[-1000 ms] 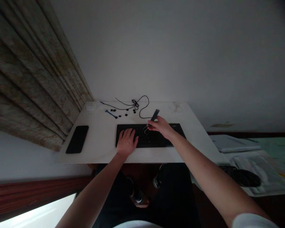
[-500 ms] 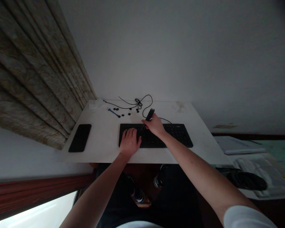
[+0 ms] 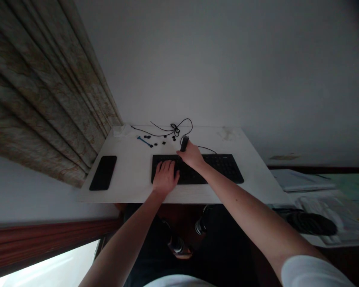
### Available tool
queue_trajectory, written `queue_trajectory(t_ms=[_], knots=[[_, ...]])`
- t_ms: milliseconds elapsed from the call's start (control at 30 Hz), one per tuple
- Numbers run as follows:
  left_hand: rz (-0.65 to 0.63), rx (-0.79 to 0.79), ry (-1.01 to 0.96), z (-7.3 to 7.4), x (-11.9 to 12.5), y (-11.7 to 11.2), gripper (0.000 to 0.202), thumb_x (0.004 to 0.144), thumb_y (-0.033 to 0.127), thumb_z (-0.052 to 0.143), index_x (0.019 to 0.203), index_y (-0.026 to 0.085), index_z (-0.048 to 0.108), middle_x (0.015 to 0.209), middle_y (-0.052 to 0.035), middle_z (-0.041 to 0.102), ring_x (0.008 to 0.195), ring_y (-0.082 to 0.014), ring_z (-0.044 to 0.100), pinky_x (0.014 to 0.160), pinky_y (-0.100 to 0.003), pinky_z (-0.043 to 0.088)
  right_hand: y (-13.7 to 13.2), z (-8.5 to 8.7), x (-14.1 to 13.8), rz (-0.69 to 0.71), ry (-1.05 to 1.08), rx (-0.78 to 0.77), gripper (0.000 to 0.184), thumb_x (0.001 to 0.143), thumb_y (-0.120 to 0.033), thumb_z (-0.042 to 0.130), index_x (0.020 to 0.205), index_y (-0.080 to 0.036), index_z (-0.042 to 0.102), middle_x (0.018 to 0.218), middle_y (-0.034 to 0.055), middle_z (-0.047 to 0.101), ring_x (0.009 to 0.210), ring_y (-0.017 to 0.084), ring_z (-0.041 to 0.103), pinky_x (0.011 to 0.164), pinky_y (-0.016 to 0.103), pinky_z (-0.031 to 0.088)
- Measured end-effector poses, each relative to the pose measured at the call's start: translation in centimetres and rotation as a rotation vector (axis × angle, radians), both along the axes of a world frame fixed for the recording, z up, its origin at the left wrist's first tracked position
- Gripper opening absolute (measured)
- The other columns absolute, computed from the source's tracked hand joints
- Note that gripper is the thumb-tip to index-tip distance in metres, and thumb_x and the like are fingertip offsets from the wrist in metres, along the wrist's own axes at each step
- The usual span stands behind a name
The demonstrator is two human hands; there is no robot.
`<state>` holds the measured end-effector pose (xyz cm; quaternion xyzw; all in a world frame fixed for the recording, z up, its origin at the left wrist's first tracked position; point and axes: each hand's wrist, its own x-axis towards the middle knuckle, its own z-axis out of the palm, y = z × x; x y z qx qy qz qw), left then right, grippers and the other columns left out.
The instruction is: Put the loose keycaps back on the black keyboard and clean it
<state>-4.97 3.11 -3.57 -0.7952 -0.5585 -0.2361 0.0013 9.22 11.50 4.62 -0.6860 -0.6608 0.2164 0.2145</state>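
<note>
A black keyboard (image 3: 221,168) lies on a small white table (image 3: 131,179). My left hand (image 3: 165,177) rests flat on the keyboard's left part, fingers stretched out. My right hand (image 3: 192,155) is closed round a small dark tool (image 3: 184,143) whose handle sticks up behind the fingers; its lower end is hidden over the keys near my left hand. Several loose black keycaps (image 3: 164,139) lie on the table behind the keyboard, beside a blue stick-like tool (image 3: 143,140).
A black phone (image 3: 103,172) lies at the table's left. A tangled black cable (image 3: 175,129) sits at the back edge. A patterned curtain (image 3: 42,87) hangs to the left. Papers and a dark object (image 3: 312,223) lie on a surface to the right.
My right hand with the tool has moved left along the keyboard, close to my left hand, and the tool now stands more upright. My left hand has stayed on the keys.
</note>
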Motion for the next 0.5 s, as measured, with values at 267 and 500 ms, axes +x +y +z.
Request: queue_trajectory(t_ms=[267, 500], knots=[[0.021, -0.022, 0.01, 0.8, 0.1, 0.9, 0.038, 0.098, 0.038, 0.049, 0.126, 0.015, 0.059, 0.115, -0.0141, 0.069, 0.11, -0.0297, 0.061, 0.104, -0.048, 0.041, 0.6, 0.2, 0.9, 0.13, 0.222, -0.196, 0.01, 0.078, -0.021, 0.077, 0.081, -0.012, 0.073, 0.066, 0.008, 0.073, 0.058, 0.019, 0.07, 0.052, 0.024, 0.05], [0.035, -0.089, 0.032, 1.6, 0.5, 3.2, 0.022, 0.098, 0.032, 0.05, 0.111, 0.02, 0.063, 0.109, -0.0117, 0.067, 0.109, -0.03, 0.058, 0.097, -0.048, 0.042, 0.6, -0.4, 1.0, 0.193, 0.269, -0.166, 0.007, 0.08, -0.02, 0.075, 0.078, -0.014, 0.072, 0.063, 0.005, 0.072, 0.056, 0.018, 0.069, 0.051, 0.022, 0.049]])
